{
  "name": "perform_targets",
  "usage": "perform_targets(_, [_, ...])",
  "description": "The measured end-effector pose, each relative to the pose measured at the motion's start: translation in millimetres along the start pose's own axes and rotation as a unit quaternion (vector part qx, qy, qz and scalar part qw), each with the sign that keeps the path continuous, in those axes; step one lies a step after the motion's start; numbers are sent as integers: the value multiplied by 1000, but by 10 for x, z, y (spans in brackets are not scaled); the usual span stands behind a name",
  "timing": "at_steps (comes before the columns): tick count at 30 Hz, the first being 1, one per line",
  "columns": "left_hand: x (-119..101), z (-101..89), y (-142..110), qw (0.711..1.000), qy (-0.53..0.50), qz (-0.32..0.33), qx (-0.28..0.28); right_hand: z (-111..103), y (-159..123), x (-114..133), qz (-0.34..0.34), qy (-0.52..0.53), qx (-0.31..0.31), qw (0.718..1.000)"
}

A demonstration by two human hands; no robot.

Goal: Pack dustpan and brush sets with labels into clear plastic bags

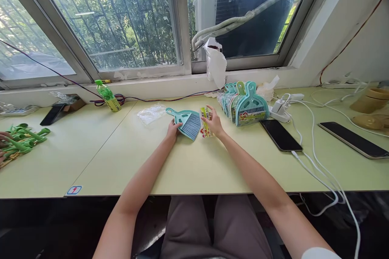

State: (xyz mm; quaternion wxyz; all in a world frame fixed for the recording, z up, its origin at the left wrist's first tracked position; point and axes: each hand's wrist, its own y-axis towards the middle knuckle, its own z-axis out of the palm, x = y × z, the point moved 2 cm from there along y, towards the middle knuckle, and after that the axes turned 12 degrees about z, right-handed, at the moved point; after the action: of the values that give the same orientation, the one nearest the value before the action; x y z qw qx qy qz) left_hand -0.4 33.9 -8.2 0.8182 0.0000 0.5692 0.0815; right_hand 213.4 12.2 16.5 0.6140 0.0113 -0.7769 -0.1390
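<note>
A small teal dustpan with a grey-bristled brush [187, 121] lies on the pale green table [194, 166] in front of me. My left hand [172, 130] grips its near left edge with curled fingers. My right hand [214, 123] pinches a yellow printed label card [205, 126] just right of the brush. A clear plastic bag [151, 113] lies to the left of the dustpan. A row of several packed teal dustpan sets [244, 105] stands upright to the right.
A green bottle [107, 96] lies near the window sill. Two black phones [281, 134] [354, 139] and white cables [316, 170] cover the right side. Green plastic pieces [21, 139] sit far left, beside another person's hand [3, 141]. A white bag [216, 64] stands at the sill.
</note>
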Motion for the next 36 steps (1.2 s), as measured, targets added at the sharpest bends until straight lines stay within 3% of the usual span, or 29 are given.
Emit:
perform_targets(2, [23, 71, -37, 1000, -25, -3, 13, 128, -75, 47, 7, 50, -10, 999])
perform_targets(7, [12, 243, -210, 993, -108, 21, -36, 337, -240, 81, 68, 116, -75, 988])
perform_targets(13, [36, 421, -437, 988, -150, -7, -19, 328, -319, 120, 125, 155, -142, 970])
perform_targets(17, [75, 485, -531, 994, -109, -24, 11, 248, -279, 100, 127, 138, -158, 970])
perform_targets(22, [64, 513, -565, 997, -61, 24, 49, 172, -227, 23, 143, 51, -192, 970])
perform_targets(28, [51, 480, -562, 998, -49, 20, 28, 184, -262, 47, 151, -52, -178, 971])
perform_targets(32, [40, 466, -560, 998, -57, 1, 13, 212, -286, 77, 142, -59, -153, 976])
perform_targets(36, [29, 479, -569, 997, -64, 1, 37, 207, -271, 36, 142, -40, -167, 975])
